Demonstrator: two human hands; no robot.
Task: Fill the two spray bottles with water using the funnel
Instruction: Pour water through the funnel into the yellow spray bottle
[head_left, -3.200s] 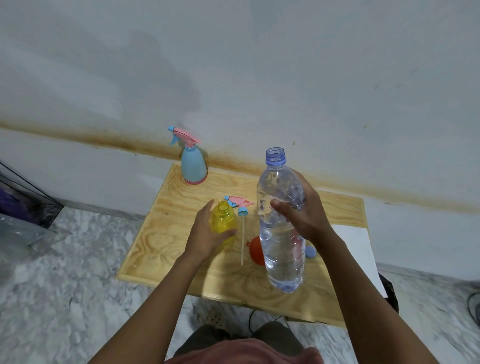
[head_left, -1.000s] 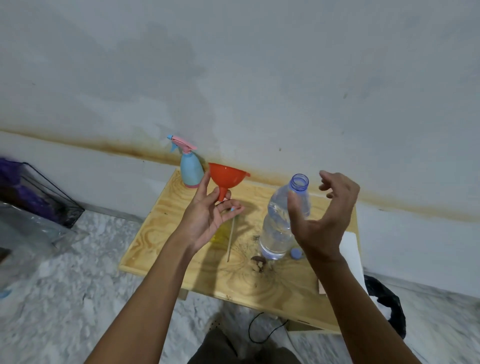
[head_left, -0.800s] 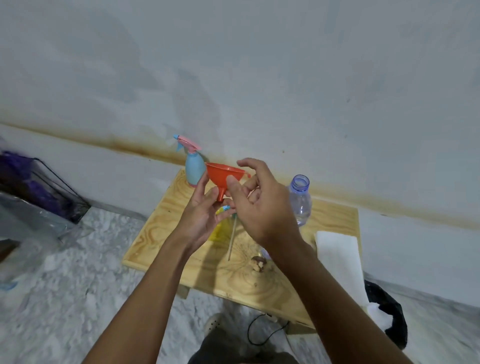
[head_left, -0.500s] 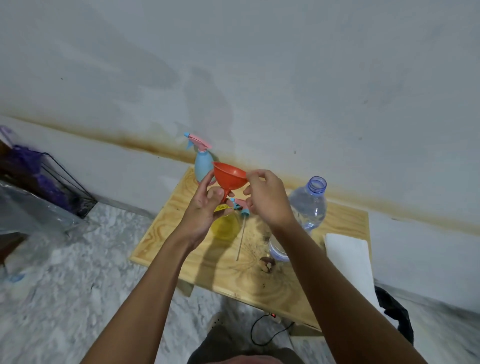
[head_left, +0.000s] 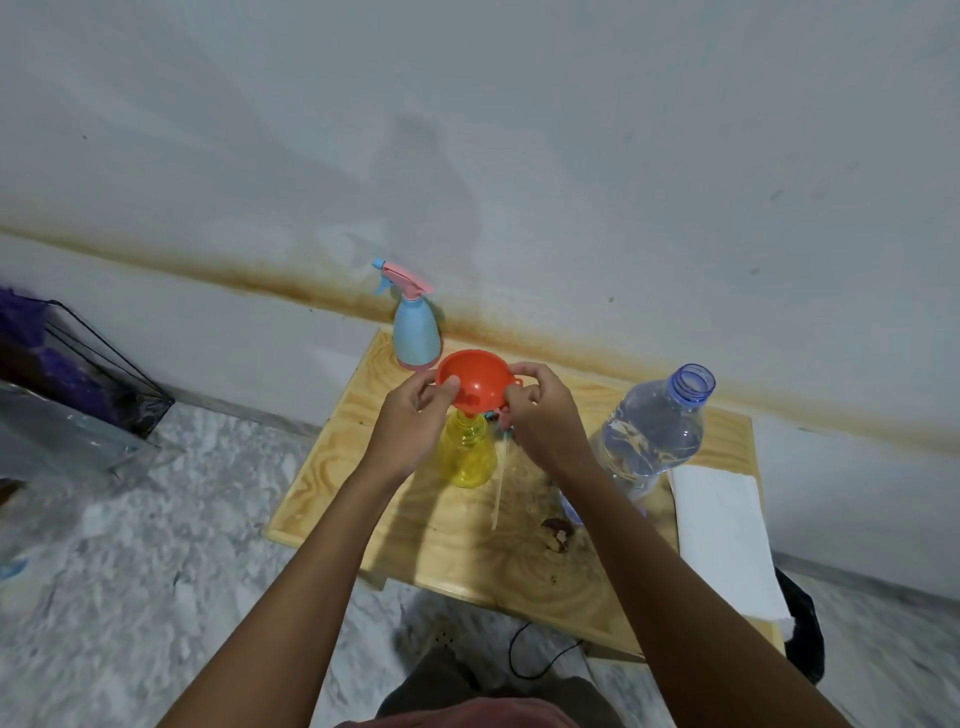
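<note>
Left hand (head_left: 410, 421): thumb and fingertips pinched the near-left rim of the funnel (head_left: 475, 384).
Right hand (head_left: 540, 415): fingers curled onto the right rim, by its small tab.
Funnel: orange, held mouth-up over the yellow spray bottle (head_left: 467, 457), spout at the neck. Could not tell whether it was fully seated.
Risk, seating: if the spout only rested on the lip, it would likely tip once a hand let go, sending water over the table (head_left: 431, 530).
Risk, bottle: the yellow bottle looked light and nothing steadied its body. A downward push off-centre could topple it.
Risk, pour: the water bottle (head_left: 649, 441) is wide and soft. A one-handed pour could gush and overtop the funnel.
Yellow spray bottle: translucent, upright mid-table, head off. It looked empty.
Sprayer head and dip tube (head_left: 497, 493): lay flat just right of the yellow bottle, head mostly hidden under the right hand.
Water bottle: clear, uncapped, standing right of the right forearm, which hid its base. It held water, but the level was hard to read.
Blue spray bottle (head_left: 415, 338): far edge by the wall, upright, pink trigger head on. Opaque, so its contents could not be told.
</note>
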